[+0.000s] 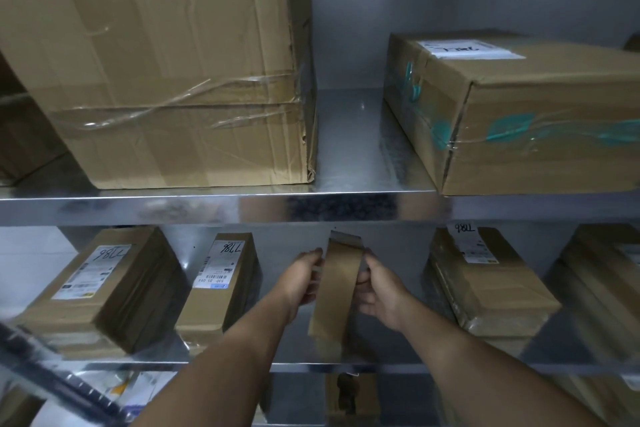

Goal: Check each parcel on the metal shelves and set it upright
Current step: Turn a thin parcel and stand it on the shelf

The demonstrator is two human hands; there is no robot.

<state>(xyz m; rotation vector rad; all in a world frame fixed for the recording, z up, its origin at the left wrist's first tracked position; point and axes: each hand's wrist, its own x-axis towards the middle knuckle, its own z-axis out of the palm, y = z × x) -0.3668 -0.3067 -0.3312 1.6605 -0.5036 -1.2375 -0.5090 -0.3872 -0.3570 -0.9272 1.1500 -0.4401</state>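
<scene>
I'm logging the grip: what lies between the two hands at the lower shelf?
A slim brown parcel, gripped on one side by the left hand and on the other by the right hand, as the head view shows.

Bare forearms (221, 357) — bare hands (304, 279)

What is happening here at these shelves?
A person is checking parcels on metal shelves. The left hand and right hand grip a slim brown parcel by its sides, holding it on its narrow edge on the middle shelf, slightly tilted. Labelled parcels lie on either side. A creased cardboard box and a teal-taped box sit above.
</scene>
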